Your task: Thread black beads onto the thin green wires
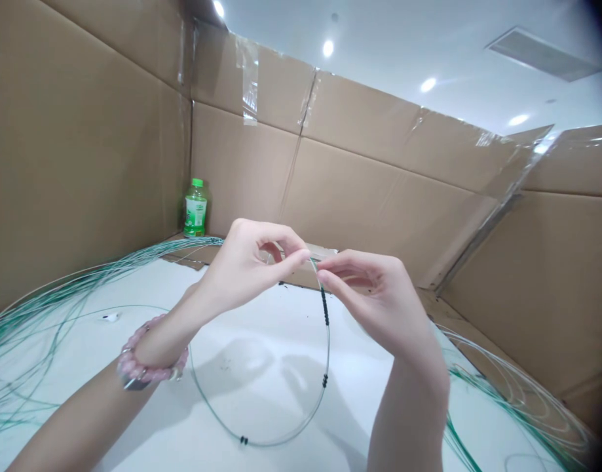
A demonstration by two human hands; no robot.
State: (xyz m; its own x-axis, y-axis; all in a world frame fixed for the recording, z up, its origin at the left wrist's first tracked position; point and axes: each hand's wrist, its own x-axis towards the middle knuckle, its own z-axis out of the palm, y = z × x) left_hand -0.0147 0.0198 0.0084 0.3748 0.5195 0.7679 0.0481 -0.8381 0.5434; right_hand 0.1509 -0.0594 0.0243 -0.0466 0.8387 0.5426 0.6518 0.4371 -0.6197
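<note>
A thin green-and-white cable (329, 351) hangs in a loop below my hands, with small black sleeves on it. Several black sleeves (325, 307) sit in a row just under my fingers; smaller clusters are lower on the loop. My left hand (266, 259) pinches the cable's upper part between thumb and index finger. Close on its right, my right hand (374, 288) has thumb and forefinger closed on the same cable above the row of sleeves. A pink bead bracelet (146, 373) is around my left wrist.
Bundles of green and white cables lie on the left (59, 308) and right (507, 406) of the white tabletop (222, 400). A green bottle (196, 208) stands in the back left corner. Cardboard walls (369, 190) enclose the table. A small white object (111, 317) lies at left.
</note>
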